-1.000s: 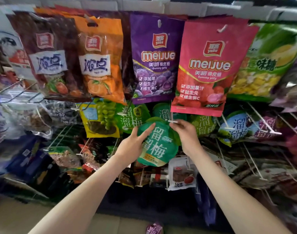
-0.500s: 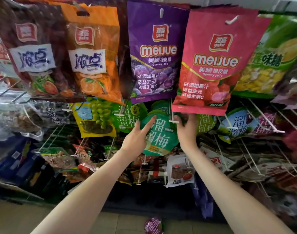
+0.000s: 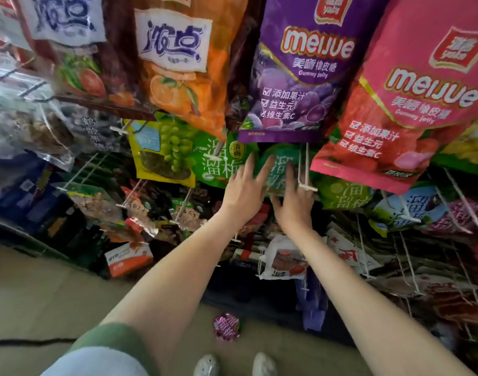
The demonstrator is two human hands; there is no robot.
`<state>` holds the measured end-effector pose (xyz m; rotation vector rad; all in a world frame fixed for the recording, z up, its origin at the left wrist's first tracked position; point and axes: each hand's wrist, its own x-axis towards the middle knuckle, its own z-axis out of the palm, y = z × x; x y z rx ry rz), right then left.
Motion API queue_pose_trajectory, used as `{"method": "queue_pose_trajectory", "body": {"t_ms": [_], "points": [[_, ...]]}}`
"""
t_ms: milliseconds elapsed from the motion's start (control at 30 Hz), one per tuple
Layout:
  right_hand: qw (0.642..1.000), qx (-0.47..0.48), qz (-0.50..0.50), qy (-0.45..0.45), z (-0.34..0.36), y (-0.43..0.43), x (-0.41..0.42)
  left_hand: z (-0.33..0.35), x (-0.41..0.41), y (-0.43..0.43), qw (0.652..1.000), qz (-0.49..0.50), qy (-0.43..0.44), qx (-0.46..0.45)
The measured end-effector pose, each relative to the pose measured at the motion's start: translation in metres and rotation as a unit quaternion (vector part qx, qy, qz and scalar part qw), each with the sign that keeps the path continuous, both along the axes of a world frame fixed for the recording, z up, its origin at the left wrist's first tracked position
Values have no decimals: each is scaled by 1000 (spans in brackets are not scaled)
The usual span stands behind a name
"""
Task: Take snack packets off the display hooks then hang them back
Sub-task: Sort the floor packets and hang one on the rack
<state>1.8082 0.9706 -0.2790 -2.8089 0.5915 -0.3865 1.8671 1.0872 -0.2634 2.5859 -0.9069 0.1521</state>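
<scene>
A round green plum-snack packet point(image 3: 280, 169) hangs deep on a white wire hook point(image 3: 304, 169), under the purple gummy bag point(image 3: 300, 69). My left hand point(image 3: 243, 191) lies flat against the packet's left side with fingers spread. My right hand point(image 3: 292, 204) presses on its lower right, fingers up along the hook. Whether either hand grips the packet is unclear; the image is blurred. The packet's top is hidden behind the purple bag.
A pink gummy bag point(image 3: 411, 99) and an orange bag point(image 3: 178, 63) hang above. More green packets point(image 3: 221, 161) flank the hook. White hook tips point(image 3: 411, 218) stick out to the right. A purple round packet point(image 3: 227, 327) lies on the floor by my shoes point(image 3: 208, 365).
The green packet has slid back along the hook, farther under the purple bag. Both hands followed it inward, and my head has moved closer to the rack.
</scene>
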Motion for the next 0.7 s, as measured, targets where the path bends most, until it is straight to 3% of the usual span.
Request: {"method": "queue_pose_trajectory", "body": {"t_ms": [133,233,333,433,633,700], "points": [[997,16,67,-23,-36,30,-39,-45,-30,34,997,10,-54,-47],[986,50,157,3,-93,55,-76,-107,-70,76,998,34,-44,-23],[967,101,215,90,-161,74,-116,-174,-117,113,985,165,-3,-53],[943,114,253,183,-253,79,-152,-258,-165,136,951,297,26,-86],[886,128,256,365,-474,68,-202,-482,-251,136,928,338,146,-59],[871,171,174,427,-563,61,-211,-572,-274,122,924,330,186,-44]]}}
